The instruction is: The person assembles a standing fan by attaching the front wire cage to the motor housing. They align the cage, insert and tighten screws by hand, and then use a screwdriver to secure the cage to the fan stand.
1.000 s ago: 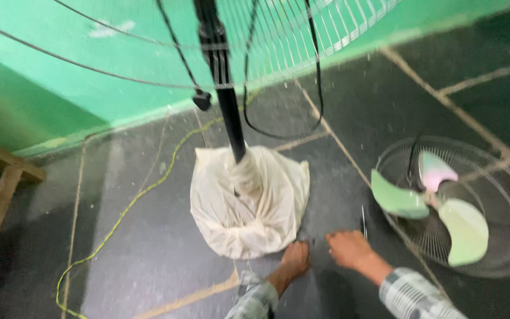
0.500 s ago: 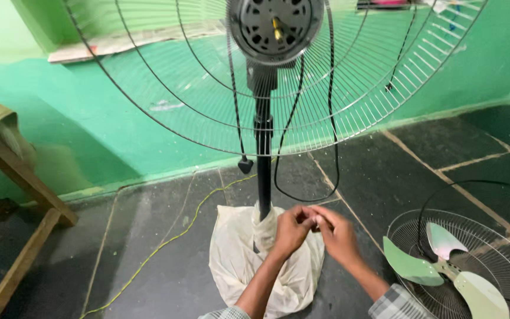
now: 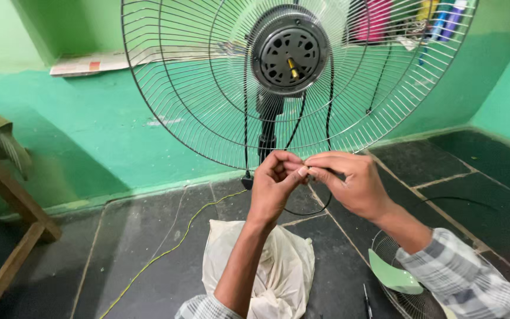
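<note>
A pedestal fan stands in front of me with its wire rear grille point(image 3: 196, 88) on and its black motor point(image 3: 290, 50) and brass shaft point(image 3: 292, 68) bare of blades. My left hand point(image 3: 275, 186) and my right hand point(image 3: 355, 186) are raised in front of the fan's pole point(image 3: 267, 139), just below the motor. Their fingertips meet and pinch a tiny part between them, too small to make out. A white plastic bag point(image 3: 287, 266) wraps the fan's base on the floor below my arms.
A pale green fan blade point(image 3: 394, 274) lies in a loose wire grille point(image 3: 411, 302) on the dark floor at lower right, a thin tool point(image 3: 366, 298) beside it. A yellow cord point(image 3: 166, 248) runs across the floor. A wooden bench point(image 3: 7, 195) stands at left against the green wall.
My hands rose from the floor by the bag to chest height and came together at the fingertips. My view tilted up, so the motor and grille now fill the top.
</note>
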